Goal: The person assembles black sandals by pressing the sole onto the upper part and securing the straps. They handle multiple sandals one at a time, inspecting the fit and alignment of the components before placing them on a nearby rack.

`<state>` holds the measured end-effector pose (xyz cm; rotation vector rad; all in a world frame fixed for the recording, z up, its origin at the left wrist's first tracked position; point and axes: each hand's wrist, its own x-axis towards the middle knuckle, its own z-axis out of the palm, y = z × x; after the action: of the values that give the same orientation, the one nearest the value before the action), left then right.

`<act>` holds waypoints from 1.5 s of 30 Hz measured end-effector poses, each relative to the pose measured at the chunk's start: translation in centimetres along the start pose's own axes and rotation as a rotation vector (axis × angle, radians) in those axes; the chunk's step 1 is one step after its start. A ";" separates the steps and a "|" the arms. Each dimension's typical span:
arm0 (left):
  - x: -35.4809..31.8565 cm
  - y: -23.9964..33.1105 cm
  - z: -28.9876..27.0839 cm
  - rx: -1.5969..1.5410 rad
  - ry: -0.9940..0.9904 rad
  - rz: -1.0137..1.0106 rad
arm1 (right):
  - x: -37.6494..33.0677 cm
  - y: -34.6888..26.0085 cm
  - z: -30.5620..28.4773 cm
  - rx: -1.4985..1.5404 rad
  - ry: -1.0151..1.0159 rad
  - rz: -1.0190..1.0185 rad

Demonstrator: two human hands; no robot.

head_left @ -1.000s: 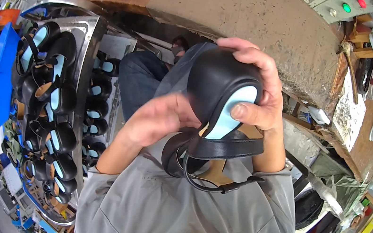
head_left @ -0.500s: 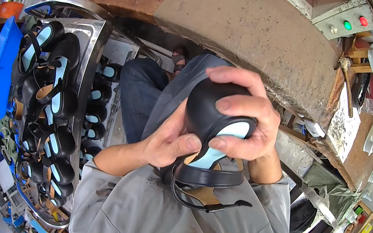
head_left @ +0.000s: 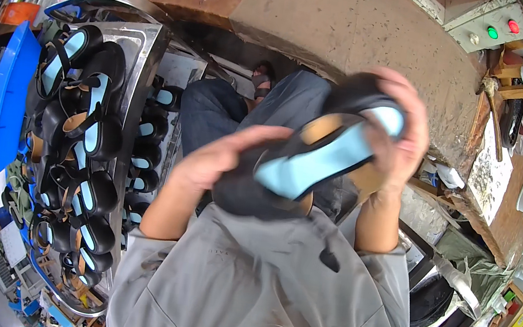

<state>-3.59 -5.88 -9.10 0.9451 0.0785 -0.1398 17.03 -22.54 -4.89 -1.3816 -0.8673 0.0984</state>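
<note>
Stretching across the top of the view, a worn brown tabletop (head_left: 346,38) takes up the most room, with a metal rack (head_left: 141,80) of black shoes (head_left: 103,138) on the left and a blue tray (head_left: 6,101) beyond it. Over the person's jeans (head_left: 212,113), one black shoe with a pale-blue strip (head_left: 322,162) is held tilted and partly blurred, the left hand (head_left: 218,161) supporting its lower-left end, the right hand (head_left: 410,141) wrapped around its upper-right end. Smallest are a green button (head_left: 492,32) and a red button (head_left: 513,26), upper right.
</note>
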 end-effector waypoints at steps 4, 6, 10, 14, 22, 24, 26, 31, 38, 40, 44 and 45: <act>-3.2 1.0 -2.1 0.004 0.599 0.352 | -6.2 0.9 -0.8 0.130 0.214 0.139; -0.6 4.1 -1.5 0.048 0.650 0.443 | -10.8 0.9 -0.5 0.523 -0.178 0.309; 0.9 3.9 -1.0 0.286 0.400 0.408 | -12.2 -0.9 3.9 0.826 -0.375 0.745; 1.0 4.3 2.8 0.219 0.408 0.327 | -10.1 -1.5 4.2 0.829 -0.384 0.829; -0.1 5.1 2.5 0.928 0.326 0.324 | -7.7 -2.3 3.3 0.707 -0.510 0.951; 0.2 5.0 2.3 1.000 0.313 0.351 | -7.7 -3.0 2.9 0.591 -0.541 0.922; 0.5 4.9 2.3 1.052 0.319 0.386 | -8.4 -3.9 3.7 0.446 -0.461 0.733; 0.7 4.5 2.9 0.979 0.407 0.385 | -10.3 -3.1 4.6 0.313 -0.367 0.413; 1.2 4.7 2.6 1.027 0.356 0.403 | -9.2 -2.2 3.7 0.525 -0.488 0.508; 1.3 5.1 3.2 0.812 0.372 0.386 | -7.9 -1.7 3.6 0.757 -0.433 0.629; 1.3 6.4 4.7 0.750 0.460 0.264 | -4.4 -3.8 2.7 0.534 -0.497 0.740; 1.4 6.3 4.3 0.828 0.413 0.323 | -4.9 -4.5 3.2 0.488 -0.411 0.691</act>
<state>-1.23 -5.81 -1.70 1.7884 0.2595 0.3548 9.91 -23.66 -3.50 -1.1493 -0.5984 1.0841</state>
